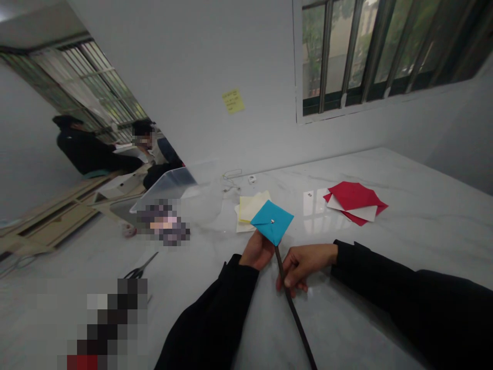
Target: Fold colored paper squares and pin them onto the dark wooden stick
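Right hand [306, 264], fingers closed firmly on dark strip [293, 310], just below folded blue paper square [271, 222]; left hand [256, 250] close behind square, fingers hidden, grip unclear.

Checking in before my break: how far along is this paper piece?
Looks done: the blue folded paper shows a small metal stud at its centre, with a dark strip running down from it. In hand: the left hand holds the paper; the right hand pinches the strip. Still lying out: pale yellow sheets and red-and-white paper on the marble table.
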A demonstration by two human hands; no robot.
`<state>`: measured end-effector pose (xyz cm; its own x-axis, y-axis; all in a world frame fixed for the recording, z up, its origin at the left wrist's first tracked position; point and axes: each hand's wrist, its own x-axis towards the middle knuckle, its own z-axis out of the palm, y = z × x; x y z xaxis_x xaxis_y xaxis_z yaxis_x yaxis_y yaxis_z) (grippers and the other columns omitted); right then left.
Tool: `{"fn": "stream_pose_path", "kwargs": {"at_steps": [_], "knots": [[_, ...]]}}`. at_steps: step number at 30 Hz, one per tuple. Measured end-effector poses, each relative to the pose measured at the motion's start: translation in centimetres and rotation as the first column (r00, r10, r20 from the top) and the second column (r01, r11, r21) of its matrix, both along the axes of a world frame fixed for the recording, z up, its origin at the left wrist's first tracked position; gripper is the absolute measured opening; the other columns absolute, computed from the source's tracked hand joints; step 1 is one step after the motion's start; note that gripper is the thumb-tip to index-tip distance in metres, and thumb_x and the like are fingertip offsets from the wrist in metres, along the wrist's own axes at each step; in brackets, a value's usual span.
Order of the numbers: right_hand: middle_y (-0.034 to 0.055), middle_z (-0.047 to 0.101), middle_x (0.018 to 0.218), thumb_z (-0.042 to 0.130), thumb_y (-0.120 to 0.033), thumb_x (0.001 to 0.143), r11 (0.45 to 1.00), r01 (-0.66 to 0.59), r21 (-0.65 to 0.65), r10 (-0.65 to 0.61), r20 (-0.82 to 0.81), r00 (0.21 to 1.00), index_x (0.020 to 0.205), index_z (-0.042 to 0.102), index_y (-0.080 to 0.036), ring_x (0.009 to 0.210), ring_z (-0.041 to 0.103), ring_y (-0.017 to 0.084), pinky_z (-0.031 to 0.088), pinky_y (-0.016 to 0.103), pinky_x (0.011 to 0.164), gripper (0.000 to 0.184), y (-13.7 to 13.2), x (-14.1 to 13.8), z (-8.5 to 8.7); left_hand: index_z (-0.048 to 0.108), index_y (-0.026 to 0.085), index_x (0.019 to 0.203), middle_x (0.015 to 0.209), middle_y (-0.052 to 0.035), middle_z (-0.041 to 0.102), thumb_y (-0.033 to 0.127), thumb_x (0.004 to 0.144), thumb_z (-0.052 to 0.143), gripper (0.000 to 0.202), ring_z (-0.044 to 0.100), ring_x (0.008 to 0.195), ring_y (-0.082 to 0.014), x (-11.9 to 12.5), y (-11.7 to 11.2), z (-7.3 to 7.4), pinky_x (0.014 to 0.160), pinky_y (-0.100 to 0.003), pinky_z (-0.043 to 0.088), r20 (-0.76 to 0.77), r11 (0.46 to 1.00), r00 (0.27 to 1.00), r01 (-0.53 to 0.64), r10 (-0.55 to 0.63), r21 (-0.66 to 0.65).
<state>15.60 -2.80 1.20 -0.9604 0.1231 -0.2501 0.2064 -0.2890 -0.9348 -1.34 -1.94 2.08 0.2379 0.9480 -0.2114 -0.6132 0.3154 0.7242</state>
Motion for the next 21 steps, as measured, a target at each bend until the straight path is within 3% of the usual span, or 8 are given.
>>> {"fn": "stream_pose_path", "kwargs": {"at_steps": [4, 9, 11, 15, 21], "knots": [[0.0042, 0.069, 0.086, 0.075, -0.039, 0.078, 0.964, 0.261, -0.042, -0.263, -0.044, 0.964, 0.108, 0.065, -0.013, 0.063, 0.062, 0.008, 0.054, 0.022, 0.063, 0.041, 1.3, 0.8, -0.5, 0.06, 0.015, 0.072, 0.064, -0.0003, 0.06, 0.03, 0.084, 0.065, 0.02, 0.053, 0.057, -0.0116, -0.2, 0.3, -0.6, 0.058, -0.024, 0.044, -0.031, 1.0, 0.999, 0.011, -0.011, 0.012], [0.0038, 0.066, 0.089, 0.072, -0.042, 0.081, 0.748, 0.634, -0.196, -0.66, -0.119, 0.742, 0.1, 0.064, -0.014, 0.072, 0.063, 0.01, 0.054, 0.025, 0.072, 0.035, 3.0, 1.7, -1.2, 0.064, 0.013, 0.086, 0.078, -0.0045, 0.068, 0.034, 0.082, 0.066, 0.021, 0.06, 0.068, -0.0151, 0.1, 0.4, -0.9, 0.065, -0.027, 0.049, -0.099, 0.999, 0.995, 0.012, -0.009, 0.037], [0.0046, 0.066, 0.093, 0.072, -0.041, 0.082, 0.697, 0.671, -0.253, -0.713, -0.139, 0.687, 0.104, 0.064, -0.015, 0.077, 0.064, 0.011, 0.054, 0.025, 0.075, 0.035, 3.2, 1.7, -1.3, 0.065, 0.014, 0.092, 0.087, -0.0064, 0.071, 0.032, 0.081, 0.067, 0.021, 0.064, 0.078, -0.0186, 0.2, 0.2, -0.8, 0.072, -0.029, 0.051, -0.119, 0.999, 0.993, 0.01, -0.006, 0.031], [0.0047, 0.067, 0.095, 0.073, -0.038, 0.081, 0.684, 0.685, -0.249, -0.728, -0.18, 0.661, 0.107, 0.065, -0.015, 0.079, 0.063, 0.011, 0.053, 0.025, 0.077, 0.036, 3.1, 1.4, -1.9, 0.067, 0.013, 0.094, 0.095, -0.0096, 0.072, 0.032, 0.08, 0.068, 0.023, 0.066, 0.092, -0.0242, 0.5, -0.2, -0.7, 0.081, -0.033, 0.052, -0.111, 0.998, 0.993, 0.046, -0.041, 0.039], [0.002, 0.064, 0.083, 0.076, -0.039, 0.077, 0.631, 0.754, -0.181, -0.775, -0.181, 0.605, 0.099, 0.068, -0.014, 0.069, 0.057, 0.01, 0.049, 0.023, 0.067, 0.034, 2.8, 0.7, -2.4, 0.069, 0.011, 0.094, 0.098, -0.0124, 0.072, 0.038, 0.082, 0.065, 0.03, 0.065, 0.095, -0.0259, 0.7, -0.1, -1.1, 0.086, -0.036, 0.05, -0.098, 0.994, 0.992, 0.089, -0.082, 0.061]]}}
